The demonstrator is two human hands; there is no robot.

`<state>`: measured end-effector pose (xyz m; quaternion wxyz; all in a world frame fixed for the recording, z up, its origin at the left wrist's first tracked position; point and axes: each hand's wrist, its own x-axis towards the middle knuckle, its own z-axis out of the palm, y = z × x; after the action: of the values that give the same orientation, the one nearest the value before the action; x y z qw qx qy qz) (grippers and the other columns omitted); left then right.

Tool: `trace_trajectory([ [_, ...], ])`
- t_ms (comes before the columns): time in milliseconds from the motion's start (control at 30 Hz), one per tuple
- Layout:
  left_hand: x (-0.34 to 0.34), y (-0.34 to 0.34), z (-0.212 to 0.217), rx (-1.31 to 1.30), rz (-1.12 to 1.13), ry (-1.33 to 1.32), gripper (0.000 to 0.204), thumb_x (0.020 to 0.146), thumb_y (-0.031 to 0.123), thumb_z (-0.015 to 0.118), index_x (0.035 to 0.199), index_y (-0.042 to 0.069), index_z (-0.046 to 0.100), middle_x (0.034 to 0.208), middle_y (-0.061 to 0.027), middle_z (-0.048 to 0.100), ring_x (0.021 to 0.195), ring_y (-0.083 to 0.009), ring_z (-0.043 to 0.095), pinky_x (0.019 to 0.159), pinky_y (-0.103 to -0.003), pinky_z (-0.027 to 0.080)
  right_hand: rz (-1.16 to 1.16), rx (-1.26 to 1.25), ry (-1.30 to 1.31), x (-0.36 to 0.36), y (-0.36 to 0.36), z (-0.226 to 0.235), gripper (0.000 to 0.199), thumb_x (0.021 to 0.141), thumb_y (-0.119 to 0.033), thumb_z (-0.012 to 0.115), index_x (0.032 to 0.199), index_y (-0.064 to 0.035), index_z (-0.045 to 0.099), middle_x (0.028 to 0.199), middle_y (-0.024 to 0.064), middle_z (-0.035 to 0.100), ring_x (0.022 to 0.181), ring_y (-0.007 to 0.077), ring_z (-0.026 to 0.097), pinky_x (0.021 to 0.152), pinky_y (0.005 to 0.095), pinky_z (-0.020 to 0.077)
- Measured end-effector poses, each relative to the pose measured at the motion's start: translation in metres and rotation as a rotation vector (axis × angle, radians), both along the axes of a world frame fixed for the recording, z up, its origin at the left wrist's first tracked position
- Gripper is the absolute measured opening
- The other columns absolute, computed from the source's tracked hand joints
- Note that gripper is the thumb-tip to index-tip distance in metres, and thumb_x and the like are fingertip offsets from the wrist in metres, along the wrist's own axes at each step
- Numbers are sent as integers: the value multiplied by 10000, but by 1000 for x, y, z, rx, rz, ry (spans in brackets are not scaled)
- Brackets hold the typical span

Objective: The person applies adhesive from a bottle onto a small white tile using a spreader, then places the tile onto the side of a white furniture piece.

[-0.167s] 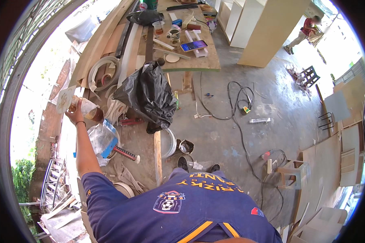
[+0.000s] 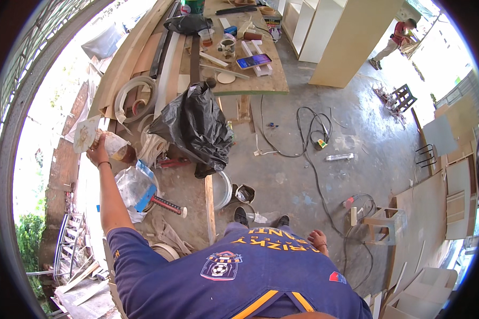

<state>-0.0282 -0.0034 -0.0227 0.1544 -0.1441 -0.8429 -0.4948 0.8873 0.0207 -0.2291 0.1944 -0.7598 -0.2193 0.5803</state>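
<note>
My left hand reaches out to the far left, its fingers closed at the edge of a pale, stained flat piece whose kind I cannot make out. Right beside those fingers is a clear plastic bag or container with brown contents; whether the hand touches it too is unclear. Below the left wrist lies a blue and clear plastic package, with a dark red-and-black handle next to it. My right hand hangs beside my body, holding nothing, its fingers loosely apart.
A black plastic bag bulges at the near end of the workbench. On the bench are a phone, cups and long boards. Black cable snakes across the floor. A tall panel stands behind; a person is at far right.
My right hand has come into view beside my body. The left hand stays at the pale flat piece, which has tilted slightly. The whole view has shifted a little.
</note>
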Motion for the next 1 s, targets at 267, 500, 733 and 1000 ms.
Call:
trace_trajectory([
  [267, 19, -33, 33, -85, -194, 39, 751, 678, 394, 765, 1219, -58, 506, 1276, -169, 513, 1164, -274, 494, 986, -354, 372, 372, -58, -215, -38, -18, 22, 351, 781, -173, 617, 1107, -43, 594, 892, 79, 652, 735, 186, 630, 559, 330, 487],
  [500, 65, -36, 89, 147, -240, 207, 570, 705, 316, 771, 1095, -55, 583, 1145, -150, 601, 1023, -260, 580, 910, -354, 428, 441, 70, -249, -23, -22, -10, 354, 755, -190, 639, 1052, 2, 625, 944, 147, 669, 790, 224, 647, 721, 308, 504],
  [733, 150, -19, 158, 145, -581, 320, 574, 740, 310, 738, 1141, -43, 527, 1165, -121, 558, 1067, -218, 512, 954, -358, 386, 666, 647, -317, -124, 69, 95, 300, 809, -178, 606, 1064, -20, 612, 924, 151, 655, 847, 228, 641, 738, 329, 496],
  [1000, 331, 79, 147, 53, -1424, -370, 418, 757, 232, 725, 1086, 7, 602, 1061, -88, 621, 953, -189, 573, 896, -315, 437, 795, 1810, -286, -276, 100, 332, 484, 745, -201, 699, 1185, -90, 531, 1256, 155, 503, 1142, 338, 488, 950, 424, 381],
])
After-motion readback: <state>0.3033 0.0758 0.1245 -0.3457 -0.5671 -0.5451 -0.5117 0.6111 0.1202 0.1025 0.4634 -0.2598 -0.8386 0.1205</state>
